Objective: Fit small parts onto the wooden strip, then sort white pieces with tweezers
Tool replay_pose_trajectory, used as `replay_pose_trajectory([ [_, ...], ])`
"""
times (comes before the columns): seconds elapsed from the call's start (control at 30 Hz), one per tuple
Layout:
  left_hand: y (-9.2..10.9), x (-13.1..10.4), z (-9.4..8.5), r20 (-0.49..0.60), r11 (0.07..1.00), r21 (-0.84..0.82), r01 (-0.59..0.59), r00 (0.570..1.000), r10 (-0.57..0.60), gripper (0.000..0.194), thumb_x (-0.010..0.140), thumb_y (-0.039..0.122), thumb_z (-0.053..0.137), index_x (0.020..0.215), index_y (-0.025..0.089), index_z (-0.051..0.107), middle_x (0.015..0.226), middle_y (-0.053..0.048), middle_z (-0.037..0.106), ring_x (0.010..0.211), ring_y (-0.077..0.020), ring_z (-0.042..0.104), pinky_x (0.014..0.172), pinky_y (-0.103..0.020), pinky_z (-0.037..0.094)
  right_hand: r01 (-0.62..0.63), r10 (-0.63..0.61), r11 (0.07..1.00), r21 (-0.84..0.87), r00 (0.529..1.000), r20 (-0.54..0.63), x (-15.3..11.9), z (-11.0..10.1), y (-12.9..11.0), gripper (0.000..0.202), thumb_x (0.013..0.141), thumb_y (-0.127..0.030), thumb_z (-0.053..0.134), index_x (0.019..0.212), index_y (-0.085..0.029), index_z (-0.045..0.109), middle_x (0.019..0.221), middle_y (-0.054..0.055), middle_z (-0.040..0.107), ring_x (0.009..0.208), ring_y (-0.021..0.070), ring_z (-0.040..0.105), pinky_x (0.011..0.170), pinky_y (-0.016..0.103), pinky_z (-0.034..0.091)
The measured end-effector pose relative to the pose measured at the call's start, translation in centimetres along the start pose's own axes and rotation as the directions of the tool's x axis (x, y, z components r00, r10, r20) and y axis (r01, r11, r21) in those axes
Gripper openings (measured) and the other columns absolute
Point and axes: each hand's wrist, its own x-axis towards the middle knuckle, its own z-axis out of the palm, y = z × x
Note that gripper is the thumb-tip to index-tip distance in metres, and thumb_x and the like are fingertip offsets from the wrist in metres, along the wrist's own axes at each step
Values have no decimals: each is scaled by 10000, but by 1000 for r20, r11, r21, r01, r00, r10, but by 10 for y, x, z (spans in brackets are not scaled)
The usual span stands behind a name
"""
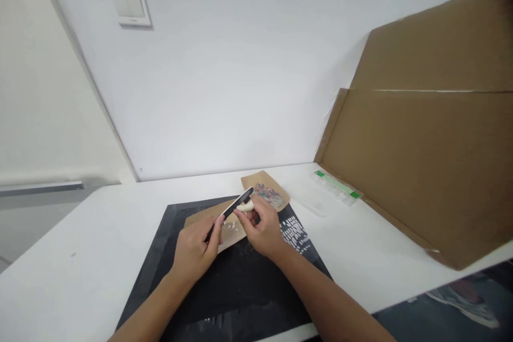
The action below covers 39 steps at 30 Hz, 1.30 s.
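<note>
My left hand (200,243) is closed around a slim black stick-like tool with a pale edge (236,204), which slants up to the right. I cannot make out its exact kind. Between the fingers of my right hand (261,224) is a small cream-white, tapered piece (245,207). Its tip is at the tool's side; whether they touch I cannot tell. Below both hands lies a brown paper pouch (194,219) with a clear window and small white bits on it. A black mat (228,288) is spread underneath.
Behind my right hand lies another brown pouch (249,179) with coloured contents. Many small white pieces (294,232) lie on the mat's right side. A clear case with a green label (336,184) rests near a large open cardboard box (420,160). The white wall (240,64) borders the table (88,256).
</note>
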Motion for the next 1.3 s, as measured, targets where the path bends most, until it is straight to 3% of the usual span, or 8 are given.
replay_pose_trajectory([
  [0.43,-1,0,-1,13,1000,-10,-19,1000,19,309,1033,242,556,746,185,655,601,33,625,547,-104,600,626,-242,433,56,-56,998,1,996,75,-2,1,-5,359,964,-302,661,702,-226,427,701,-26,450,643,140,472,595,292,347],
  [1.3,-2,2,-1,40,999,-12,-50,998,50,309,1033,235,542,750,184,654,607,15,622,553,-122,600,627,-251,441,58,-60,998,26,992,114,-1,-1,-7,347,951,-299,657,705,-231,423,725,-17,470,641,141,481,573,291,356],
])
